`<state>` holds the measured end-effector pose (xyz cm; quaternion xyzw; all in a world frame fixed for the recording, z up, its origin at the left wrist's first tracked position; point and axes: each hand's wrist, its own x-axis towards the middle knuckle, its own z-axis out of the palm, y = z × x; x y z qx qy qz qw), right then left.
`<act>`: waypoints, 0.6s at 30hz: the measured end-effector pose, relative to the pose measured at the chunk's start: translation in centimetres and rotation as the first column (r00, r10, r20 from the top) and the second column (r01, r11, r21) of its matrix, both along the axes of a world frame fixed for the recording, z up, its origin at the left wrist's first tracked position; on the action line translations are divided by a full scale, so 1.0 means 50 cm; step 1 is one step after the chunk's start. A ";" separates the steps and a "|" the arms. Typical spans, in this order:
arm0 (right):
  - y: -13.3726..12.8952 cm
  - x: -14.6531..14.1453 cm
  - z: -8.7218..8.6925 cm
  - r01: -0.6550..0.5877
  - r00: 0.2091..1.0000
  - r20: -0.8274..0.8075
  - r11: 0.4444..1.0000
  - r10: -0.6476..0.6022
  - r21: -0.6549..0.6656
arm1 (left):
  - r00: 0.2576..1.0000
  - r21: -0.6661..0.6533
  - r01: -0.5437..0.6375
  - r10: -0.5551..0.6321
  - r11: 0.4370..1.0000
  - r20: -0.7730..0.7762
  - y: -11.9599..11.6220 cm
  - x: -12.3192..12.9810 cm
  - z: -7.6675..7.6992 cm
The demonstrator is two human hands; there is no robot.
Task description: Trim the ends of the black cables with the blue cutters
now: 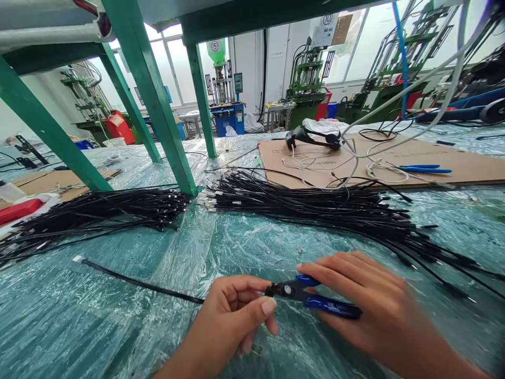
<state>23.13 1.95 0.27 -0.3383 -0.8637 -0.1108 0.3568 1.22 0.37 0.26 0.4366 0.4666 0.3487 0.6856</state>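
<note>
though its connector (78, 259) is white, the cable (139, 283) is black.

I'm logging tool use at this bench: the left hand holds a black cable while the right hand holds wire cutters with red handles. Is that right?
One detail is wrong: the handles of the wire cutters are blue, as the head view shows. The left hand holds a black cable while the right hand holds the cutters.
</note>
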 end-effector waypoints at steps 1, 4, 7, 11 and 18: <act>0.000 0.000 -0.001 -0.006 1.000 -0.003 1.000 0.006 -0.003 | 1.000 0.003 0.000 0.000 1.000 0.004 0.000 0.000 0.001; 0.002 0.001 -0.003 -0.007 1.000 -0.006 1.000 0.007 0.000 | 1.000 0.009 -0.009 0.009 1.000 0.011 -0.001 0.000 -0.001; 0.002 0.002 -0.003 0.005 1.000 0.009 1.000 -0.005 0.028 | 1.000 0.011 -0.015 0.015 1.000 0.001 -0.003 -0.001 -0.005; -0.001 0.004 0.002 -0.001 1.000 0.017 0.998 0.000 0.055 | 1.000 0.020 -0.007 0.008 1.000 -0.005 -0.001 -0.002 -0.006; -0.005 0.005 0.005 0.028 1.000 0.008 0.998 -0.028 0.053 | 1.000 0.017 -0.014 0.014 1.000 -0.013 0.005 -0.002 -0.007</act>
